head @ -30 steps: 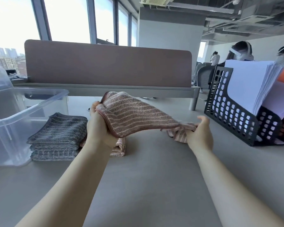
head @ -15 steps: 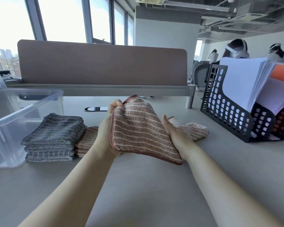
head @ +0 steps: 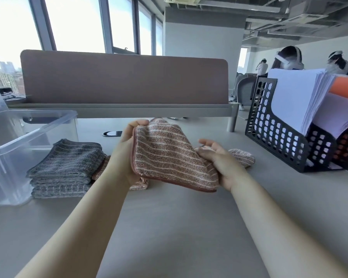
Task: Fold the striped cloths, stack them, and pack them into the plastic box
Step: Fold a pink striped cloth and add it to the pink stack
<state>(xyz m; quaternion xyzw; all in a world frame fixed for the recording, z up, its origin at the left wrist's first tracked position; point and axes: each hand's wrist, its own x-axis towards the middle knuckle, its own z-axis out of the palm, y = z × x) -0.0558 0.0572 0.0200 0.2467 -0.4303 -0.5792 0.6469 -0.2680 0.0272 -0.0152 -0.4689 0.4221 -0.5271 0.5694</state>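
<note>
The table (head: 169, 227) is bare in front of the arms, with wide room toward the near edge. The clear plastic box (head: 30, 135) stands at the far left, and a stack of folded grey cloths (head: 66, 163) lies just beside its right wall. A folded pink cloth (head: 100, 169) lies against that stack, partly under the left forearm. At the right, a black rack (head: 279, 141) of paper closes off that side. A low divider (head: 125, 77) runs across the back.

Between them, above the table, both hands hold 1 pink striped cloth (head: 165, 157). It is folded flat, with white stripes running across and a dark red hem along the lower edge. The left hand (head: 125, 157) curls its fingers round the cloth's left edge. The right hand (head: 221, 161) has its fingers stretched out straight, the cloth's right side resting against its palm. More pink cloth shows past that hand; I cannot tell if it is the same piece.
</note>
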